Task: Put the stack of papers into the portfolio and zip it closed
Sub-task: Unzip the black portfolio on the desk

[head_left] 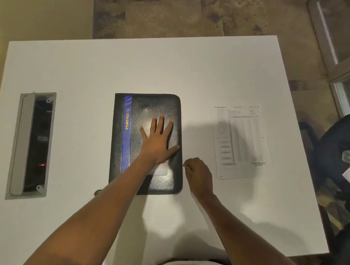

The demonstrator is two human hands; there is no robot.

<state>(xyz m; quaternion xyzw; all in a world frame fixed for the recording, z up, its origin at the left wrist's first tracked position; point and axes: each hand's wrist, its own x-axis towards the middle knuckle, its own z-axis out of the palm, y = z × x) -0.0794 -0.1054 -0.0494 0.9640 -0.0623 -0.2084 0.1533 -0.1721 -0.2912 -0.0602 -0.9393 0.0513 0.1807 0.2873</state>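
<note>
A black portfolio with a blue stripe and yellow lettering lies shut in the middle of the white table. My left hand rests flat on its cover, fingers spread. My right hand sits at the portfolio's right edge near the front corner, fingers pinched on a small thing that looks like the zipper pull. The stack of printed papers lies flat on the table to the right, apart from the portfolio.
A grey cable box with its lid open is sunk into the table at the left. A dark chair with white papers on it stands past the table's right edge. A patterned rug lies beyond the far edge.
</note>
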